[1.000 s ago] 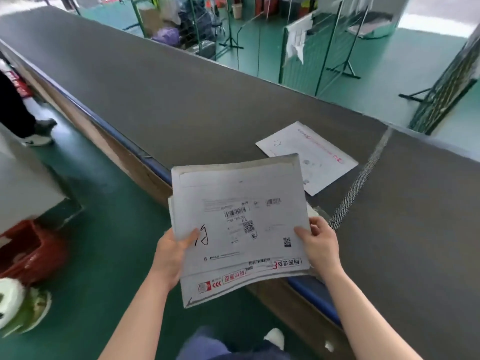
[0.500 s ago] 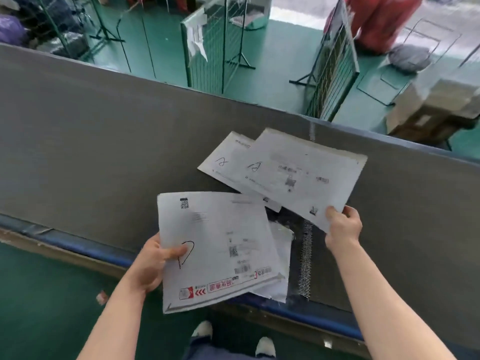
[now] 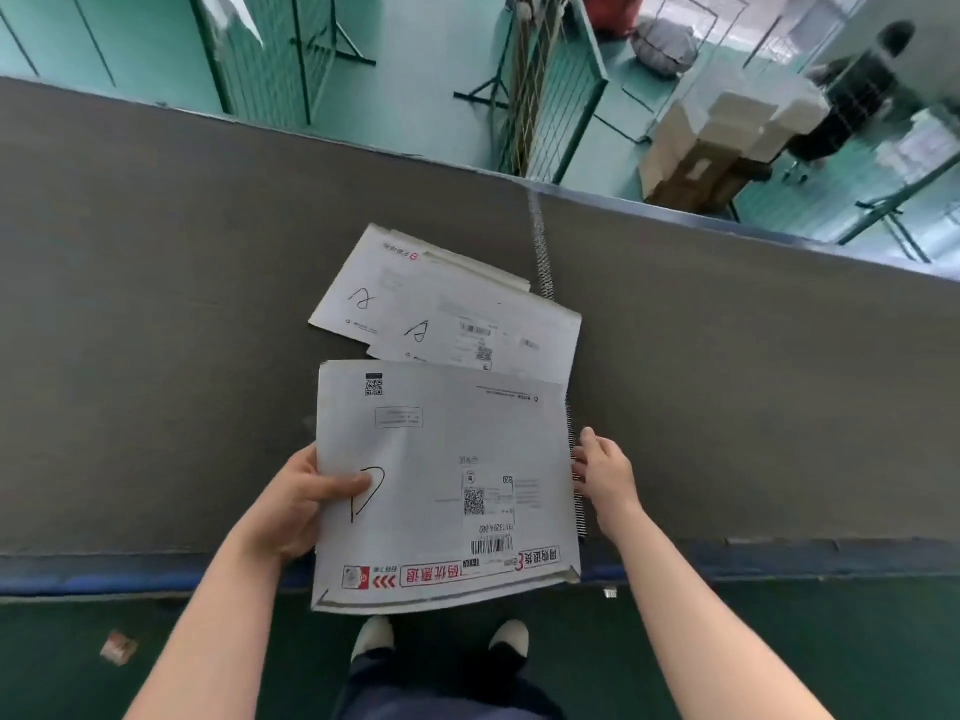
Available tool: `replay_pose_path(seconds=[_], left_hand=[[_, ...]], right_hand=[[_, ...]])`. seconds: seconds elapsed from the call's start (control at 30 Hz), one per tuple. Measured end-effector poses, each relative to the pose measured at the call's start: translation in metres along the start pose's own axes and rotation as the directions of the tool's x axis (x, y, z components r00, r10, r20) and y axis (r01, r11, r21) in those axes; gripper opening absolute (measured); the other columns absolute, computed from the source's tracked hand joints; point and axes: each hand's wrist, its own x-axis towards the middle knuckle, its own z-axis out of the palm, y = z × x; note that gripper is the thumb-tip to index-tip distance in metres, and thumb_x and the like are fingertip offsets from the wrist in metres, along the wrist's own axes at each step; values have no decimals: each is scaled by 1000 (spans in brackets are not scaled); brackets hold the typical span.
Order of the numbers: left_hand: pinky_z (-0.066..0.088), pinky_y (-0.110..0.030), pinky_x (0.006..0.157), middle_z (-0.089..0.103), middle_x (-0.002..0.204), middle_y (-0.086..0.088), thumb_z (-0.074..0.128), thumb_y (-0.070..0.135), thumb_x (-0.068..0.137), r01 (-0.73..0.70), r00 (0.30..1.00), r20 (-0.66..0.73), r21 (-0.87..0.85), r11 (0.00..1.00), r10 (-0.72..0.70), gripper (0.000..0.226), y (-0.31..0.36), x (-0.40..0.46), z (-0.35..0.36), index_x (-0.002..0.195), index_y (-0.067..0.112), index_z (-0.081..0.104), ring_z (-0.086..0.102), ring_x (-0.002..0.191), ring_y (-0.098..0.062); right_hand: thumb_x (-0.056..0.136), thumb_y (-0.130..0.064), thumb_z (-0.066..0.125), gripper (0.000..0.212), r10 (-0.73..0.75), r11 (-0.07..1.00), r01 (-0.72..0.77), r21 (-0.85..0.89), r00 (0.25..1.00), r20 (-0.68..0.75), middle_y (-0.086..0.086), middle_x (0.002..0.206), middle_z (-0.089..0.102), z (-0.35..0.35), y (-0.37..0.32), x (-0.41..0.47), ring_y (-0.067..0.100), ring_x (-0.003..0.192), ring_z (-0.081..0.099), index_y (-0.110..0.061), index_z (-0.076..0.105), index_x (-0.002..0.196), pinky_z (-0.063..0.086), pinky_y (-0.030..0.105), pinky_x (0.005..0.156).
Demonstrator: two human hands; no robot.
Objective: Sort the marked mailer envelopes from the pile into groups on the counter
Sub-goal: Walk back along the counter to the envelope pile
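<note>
My left hand [image 3: 301, 504] grips a stack of white mailer envelopes [image 3: 441, 485] by its left edge, thumb on top beside a hand-drawn black mark. The stack hangs over the counter's near blue edge. My right hand [image 3: 602, 472] is beside the stack's right edge with relaxed fingers, holding nothing. Two marked white envelopes [image 3: 447, 309] lie overlapped on the grey counter [image 3: 156, 330] just beyond the stack, each with a similar pen mark.
A metal seam [image 3: 540, 241] crosses the counter next to the laid envelopes. Beyond the far edge are green floor, wire mesh racks [image 3: 545, 85] and stacked cardboard boxes [image 3: 717, 142]. A scrap of paper [image 3: 118, 648] lies on the floor at my left.
My right hand has laid the envelope it held onto the one on the counter, let go and drawn back to the stack's right edge. The view has tilted downward.
</note>
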Motion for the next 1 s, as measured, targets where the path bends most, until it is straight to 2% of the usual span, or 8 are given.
replay_pose_path(seconds=[0.1, 0.2, 0.33, 0.43, 0.53, 0.6, 0.77, 1.0], left_hand=[[64, -52, 75, 69, 117, -33, 105, 19, 34, 27, 998, 50, 55, 998, -30, 86, 2, 23, 30, 111, 0, 72, 74, 91, -43], [64, -50, 74, 71, 114, -31, 105, 20, 28, 54, 992, 104, 138, 989, -69, 96, 0, 45, 76, 114, -2, 68, 74, 90, -42], [63, -53, 74, 72, 116, -28, 97, 8, 45, 85, 971, 191, 296, 951, -147, 84, -16, 73, 153, 122, -1, 65, 73, 95, -47], [63, -55, 76, 71, 118, -29, 79, -1, 63, 93, 964, 196, 379, 921, -178, 65, -49, 93, 228, 125, -5, 61, 72, 97, -49], [63, -50, 69, 74, 111, -26, 77, -8, 71, 66, 957, 212, 501, 863, -197, 53, -101, 101, 321, 121, -2, 60, 75, 89, -43], [63, -47, 67, 76, 104, -22, 69, -15, 83, 53, 948, 230, 565, 824, -219, 35, -143, 99, 385, 114, 1, 62, 76, 85, -40], [61, -53, 77, 76, 108, -22, 65, -6, 92, 50, 878, 319, 679, 732, -356, 26, -260, 92, 534, 117, 1, 65, 75, 92, -44], [63, -51, 72, 77, 109, -18, 62, 0, 96, 36, 793, 340, 802, 596, -506, 21, -379, 76, 660, 117, 3, 65, 76, 90, -40]], right_hand=[[109, -48, 40, 47, 95, 987, -107, 119, 990, 109, 9, 101, 73, -31, 17, -19, 25, 87, 68, -9, 66, 113, 57, 40, 75], [107, -42, 49, 37, 62, 984, -73, 162, 995, 75, 9, 100, 72, -72, 40, -33, 23, 83, 67, -10, 65, 114, 55, 35, 66], [100, -21, 66, 21, 32, 933, 2, 361, 996, -87, 17, 112, 73, -151, 78, -51, 28, 91, 74, -6, 60, 114, 61, 47, 77], [99, -5, 63, 21, 13, 835, 22, 550, 998, -60, 22, 116, 73, -234, 111, -76, 38, 98, 73, -4, 58, 119, 63, 52, 80], [97, 3, 59, 27, 5, 822, 1, 569, 1000, -7, 20, 118, 74, -311, 157, -109, 41, 108, 71, -4, 61, 123, 64, 47, 83], [98, 3, 60, 26, 63, 834, -8, 552, 995, -82, 15, 114, 76, -357, 198, -127, 36, 105, 74, -5, 63, 122, 63, 46, 85], [96, 3, 62, 23, 243, 787, 84, 611, 869, -432, 11, 110, 78, -465, 305, -166, 31, 99, 76, -7, 69, 116, 60, 53, 91], [93, 5, 62, 29, 368, 696, 207, 687, 718, -590, -1, 104, 80, -570, 391, -204, 26, 104, 74, -19, 74, 106, 59, 48, 95]])
